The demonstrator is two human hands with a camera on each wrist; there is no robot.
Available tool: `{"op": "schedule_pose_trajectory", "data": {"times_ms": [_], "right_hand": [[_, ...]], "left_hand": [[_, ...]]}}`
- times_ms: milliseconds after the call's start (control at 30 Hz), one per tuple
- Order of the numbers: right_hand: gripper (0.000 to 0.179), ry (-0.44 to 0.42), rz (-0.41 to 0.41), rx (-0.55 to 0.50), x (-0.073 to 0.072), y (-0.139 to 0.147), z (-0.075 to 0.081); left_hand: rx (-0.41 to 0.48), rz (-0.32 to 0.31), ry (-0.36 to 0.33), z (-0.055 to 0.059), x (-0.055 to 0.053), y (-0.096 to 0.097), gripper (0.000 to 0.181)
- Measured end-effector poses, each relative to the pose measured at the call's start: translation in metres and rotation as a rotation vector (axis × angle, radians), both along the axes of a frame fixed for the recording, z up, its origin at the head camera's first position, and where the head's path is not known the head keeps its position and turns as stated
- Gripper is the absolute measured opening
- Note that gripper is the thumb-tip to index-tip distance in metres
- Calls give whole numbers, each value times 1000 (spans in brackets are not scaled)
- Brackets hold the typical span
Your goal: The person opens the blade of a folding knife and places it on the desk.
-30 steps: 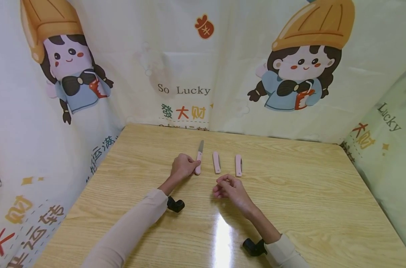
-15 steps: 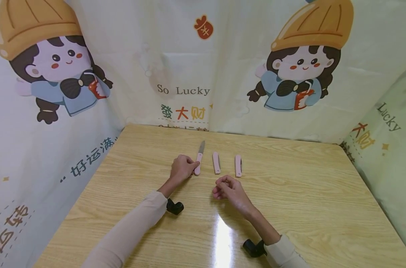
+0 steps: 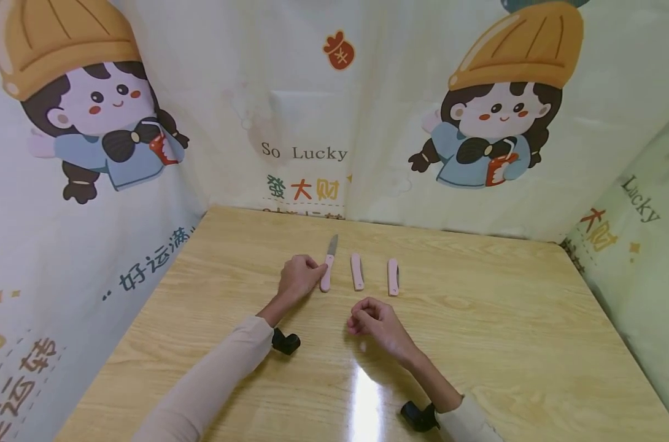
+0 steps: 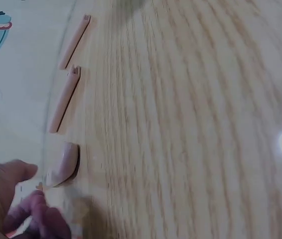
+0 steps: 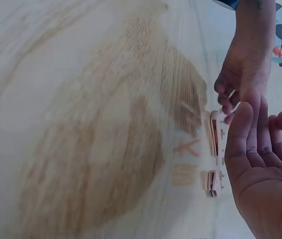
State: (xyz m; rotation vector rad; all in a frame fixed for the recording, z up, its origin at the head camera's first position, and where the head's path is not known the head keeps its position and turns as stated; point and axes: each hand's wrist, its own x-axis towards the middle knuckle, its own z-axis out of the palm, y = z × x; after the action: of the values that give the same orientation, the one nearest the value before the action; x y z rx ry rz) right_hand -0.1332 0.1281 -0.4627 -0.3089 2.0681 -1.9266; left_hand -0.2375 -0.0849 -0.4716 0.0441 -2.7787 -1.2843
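An unfolded pink-handled folding knife [image 3: 326, 274] lies on the table, its grey blade pointing to the back wall. My left hand [image 3: 300, 275] is at the handle's left side, with the thumb tip overlapping it in the head view. In the left wrist view, a gap separates the thumb from the fingers, and the knife handle [image 4: 67, 163] lies just beyond their tips. To its right are two folded pink knives, a nearer one [image 3: 357, 272] and a farther one [image 3: 393, 277]. My right hand [image 3: 380, 322] hovers in front of them, fingers loosely bent, holding nothing.
The wooden table [image 3: 489, 307] ends at a printed cloth [image 3: 384, 123] hanging behind and at both sides. Black wrist-worn devices [image 3: 286, 342] sit under both forearms. Bright light reflects off the tabletop near its front.
My right hand has drawn back slightly toward me. The left thumb has eased a little leftward on the knife handle. All three knives lie as before.
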Motion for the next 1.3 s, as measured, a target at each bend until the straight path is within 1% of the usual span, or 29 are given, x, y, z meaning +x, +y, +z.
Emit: {"op": "schedule_pose_trajectory", "data": {"times_ms": [67, 167, 267, 333, 400, 500, 633, 767, 900, 1000, 1100, 1200, 1300], "right_hand": [[28, 8, 1, 18, 1, 0, 1], [31, 26, 6, 59, 2, 0, 2], [30, 63, 21, 93, 1, 0, 2], [30, 90, 34, 115, 1, 0, 2], [29, 110, 50, 133, 1, 1, 2], [29, 127, 70, 171, 2, 2, 3], [28, 134, 86, 207, 4, 4, 4], [27, 135, 102, 213, 5, 5, 4], [25, 143, 113, 234, 6, 4, 1], [24, 147, 131, 252, 7, 3, -2], [24, 139, 140, 256, 8, 2, -3], [23, 136, 126, 258, 10, 2, -2], [22, 138, 111, 249, 9, 3, -1]], "left_hand": [[-9, -30, 46, 1, 0, 1, 24], [-62, -123, 131, 4, 0, 5, 24], [-170, -244, 217, 9, -4, 11, 38], [-236, -332, 236, 12, -7, 16, 52], [-272, -415, 225, 15, -9, 20, 65], [-283, -533, 156, 19, -12, 28, 82], [-285, -638, 55, 22, -16, 38, 97], [-311, -689, -25, 26, -18, 49, 105], [-349, -701, -75, 28, -19, 56, 108], [-373, -679, -91, 26, -20, 58, 109], [-357, -661, -114, 23, -20, 58, 111], [-329, -665, -125, 21, -20, 59, 112], [-332, -674, -122, 23, -19, 59, 108]]}}
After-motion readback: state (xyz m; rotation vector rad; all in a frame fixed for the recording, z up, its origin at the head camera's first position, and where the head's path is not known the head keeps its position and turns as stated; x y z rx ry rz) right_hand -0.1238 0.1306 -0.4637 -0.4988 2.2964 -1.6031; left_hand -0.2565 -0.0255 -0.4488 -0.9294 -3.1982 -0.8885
